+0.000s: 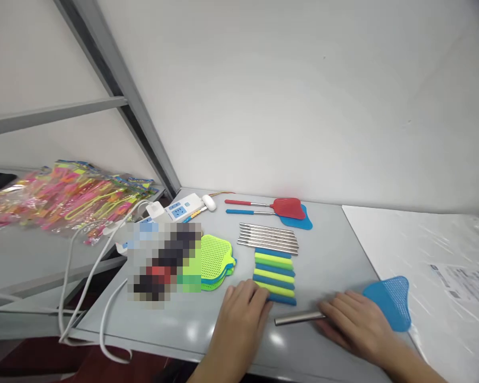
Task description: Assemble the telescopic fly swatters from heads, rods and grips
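My right hand is closed round the metal rod of a fly swatter, a little blurred. Its blue mesh head shows beyond the knuckles and its bare rod end points left. My left hand is at the near end of a row of blue and yellow-green foam-like handle sleeves. Its thumb and forefinger close on the left end of the nearest blue sleeve; the fingertips are partly hidden. Behind the row lie several metal rods side by side. Mesh swatter heads are stacked left of the sleeves.
A red swatter and a blue swatter lie near the wall. Power strips with white cables are on the left, beside a pixelated patch. Bagged colourful items fill the left shelf. White plastic-wrapped sheeting covers the right side.
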`<state>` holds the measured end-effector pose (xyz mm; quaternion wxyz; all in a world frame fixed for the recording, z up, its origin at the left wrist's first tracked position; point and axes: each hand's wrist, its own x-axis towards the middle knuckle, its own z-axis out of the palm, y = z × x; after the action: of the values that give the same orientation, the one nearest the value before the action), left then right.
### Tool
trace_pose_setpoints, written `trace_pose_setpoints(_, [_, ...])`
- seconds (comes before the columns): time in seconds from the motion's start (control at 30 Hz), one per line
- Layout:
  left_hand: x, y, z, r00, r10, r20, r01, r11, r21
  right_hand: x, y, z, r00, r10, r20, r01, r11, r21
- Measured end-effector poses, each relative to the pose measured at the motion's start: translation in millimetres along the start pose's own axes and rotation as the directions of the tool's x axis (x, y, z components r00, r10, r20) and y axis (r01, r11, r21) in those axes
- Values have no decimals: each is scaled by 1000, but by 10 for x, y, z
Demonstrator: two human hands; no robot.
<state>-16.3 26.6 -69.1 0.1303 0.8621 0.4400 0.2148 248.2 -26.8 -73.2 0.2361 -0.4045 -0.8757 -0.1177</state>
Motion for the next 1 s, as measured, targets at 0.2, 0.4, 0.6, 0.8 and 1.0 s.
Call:
trace_pose_setpoints(0.2, [-85, -12, 29, 998, 66, -2, -66, 992, 110, 75, 1, -17, 999, -31, -35, 29, 999, -44])
trace_pose_setpoints(0.4, [-168, 21, 15, 982, 186, 18, -187, 968, 166, 25, -5, 39, 998, -63, -11, 63, 997, -42])
trace_pose_setpoints(0.6, [-230, 46, -16, 964, 264, 41, -267, 950, 160, 44, -11, 10, 995, -89, -37, 89, 996, -19])
trace_pose_setpoints(0.8, [-219, 63, -88, 971, 238, -36, -235, 969, 72, 42, -32, -23, 993, -105, -60, 102, 994, -43])
trace_pose_setpoints(1.0, [-111, 108, -79, 983, 147, -113, -121, 970, 210, 55, -30, -31, 991, -101, -84, 99, 995, -34])
